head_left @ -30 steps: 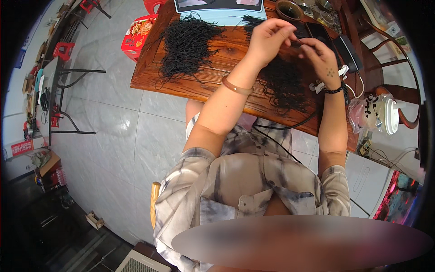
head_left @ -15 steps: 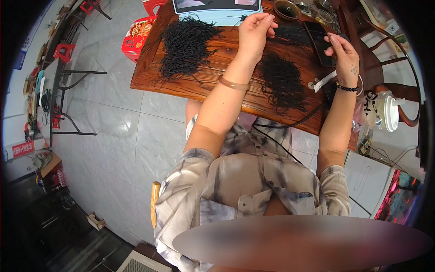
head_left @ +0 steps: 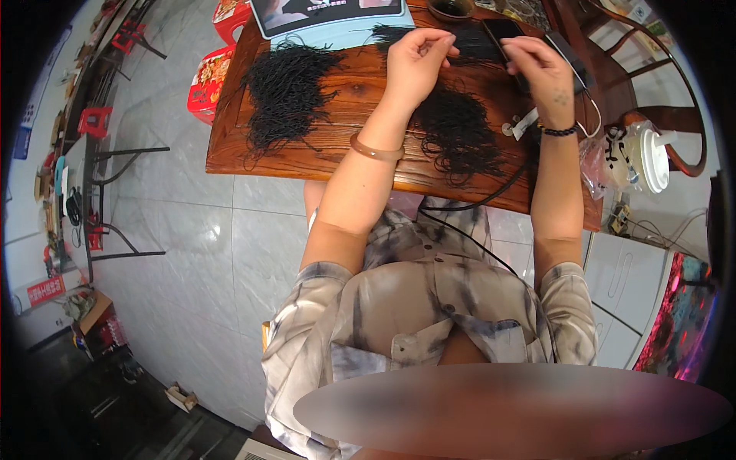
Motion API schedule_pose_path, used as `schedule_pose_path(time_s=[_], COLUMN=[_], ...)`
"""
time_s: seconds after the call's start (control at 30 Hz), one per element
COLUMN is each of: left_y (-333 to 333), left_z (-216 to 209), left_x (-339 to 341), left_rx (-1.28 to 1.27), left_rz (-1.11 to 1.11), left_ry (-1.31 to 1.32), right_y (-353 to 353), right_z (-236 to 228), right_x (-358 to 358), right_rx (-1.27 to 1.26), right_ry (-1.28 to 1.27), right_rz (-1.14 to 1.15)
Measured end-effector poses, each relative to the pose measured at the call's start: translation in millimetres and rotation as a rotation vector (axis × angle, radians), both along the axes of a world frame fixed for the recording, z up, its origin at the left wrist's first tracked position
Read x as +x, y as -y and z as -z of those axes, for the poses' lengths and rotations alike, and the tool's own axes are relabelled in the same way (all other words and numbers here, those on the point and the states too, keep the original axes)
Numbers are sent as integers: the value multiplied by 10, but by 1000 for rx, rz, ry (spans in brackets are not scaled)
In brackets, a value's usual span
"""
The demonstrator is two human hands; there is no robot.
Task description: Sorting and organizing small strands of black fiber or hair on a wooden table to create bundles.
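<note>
head cam: looking down at a wooden table [head_left: 360, 92] with heaps of skinny black strands all over it. the left hand [head_left: 414, 67] is up over the far half of the table, thumb and fingertips brought together in a pinch (if there's a strand in there, it's too fine for me to make out). the right hand [head_left: 546, 73] is across from it, well apart, fingers curled with the thumb tucked near them. can't tell if those tips actually meet or hold anything.

as for the strands, the left pile [head_left: 291, 92] sits near the table's left side, and the right pile [head_left: 458, 134] is between the forearms, closer to the near edge. there's also a far bunch [head_left: 477, 46] lying behind the hands, in the space between them.

other stuff around: a tablet [head_left: 330, 14] with a light blue case at the far edge, a brown bowl [head_left: 451, 9] right of that, and a dark phone [head_left: 500, 32] partly behind the right hand. a black box [head_left: 567, 63] is just right of that hand, and a white-lidded cup [head_left: 654, 161] in a clear bag is out past the right wrist.
</note>
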State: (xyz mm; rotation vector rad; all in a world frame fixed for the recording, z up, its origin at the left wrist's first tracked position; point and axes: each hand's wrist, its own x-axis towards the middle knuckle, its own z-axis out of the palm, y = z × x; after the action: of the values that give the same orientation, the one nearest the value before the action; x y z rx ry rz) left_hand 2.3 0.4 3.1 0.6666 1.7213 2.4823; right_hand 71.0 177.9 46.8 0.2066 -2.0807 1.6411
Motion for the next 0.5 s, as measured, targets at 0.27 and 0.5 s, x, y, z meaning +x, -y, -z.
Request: schedule_pose_path(time_s=[0.27,0.5], left_y=[-65,-91], left_z=[-14,-7], left_x=[142,172], left_rx=[-265,-337], left_rz=[-2,-95], left_ry=[-179,-364], right_y=[154,204], right_z=[156,118], right_x=[-66,-30], right_rx=[92,96], right_ry=[20,31], right_rz=[-83,-62])
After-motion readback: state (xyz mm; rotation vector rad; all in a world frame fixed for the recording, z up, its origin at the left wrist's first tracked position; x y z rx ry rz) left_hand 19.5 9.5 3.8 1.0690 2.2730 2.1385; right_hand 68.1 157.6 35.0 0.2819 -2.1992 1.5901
